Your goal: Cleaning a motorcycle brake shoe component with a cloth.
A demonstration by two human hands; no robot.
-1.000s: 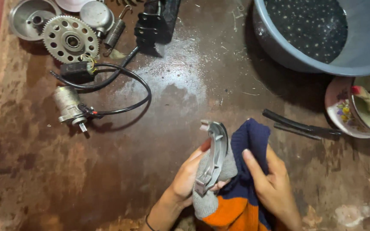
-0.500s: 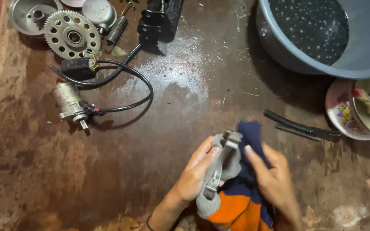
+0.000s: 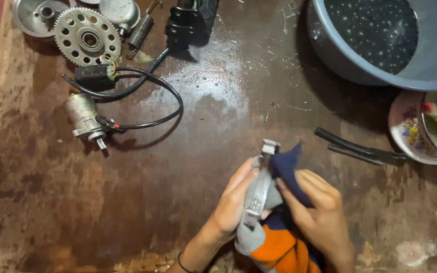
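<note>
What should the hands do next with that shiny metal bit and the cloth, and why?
Probably rub the navy, grey and orange cloth further along the curved silver metal part. The left hand grips that part, and the right hand presses cloth against it.

Sprocket (image 3: 87,36) far left, basin (image 3: 380,45) far right, hands between, nearer.
</note>
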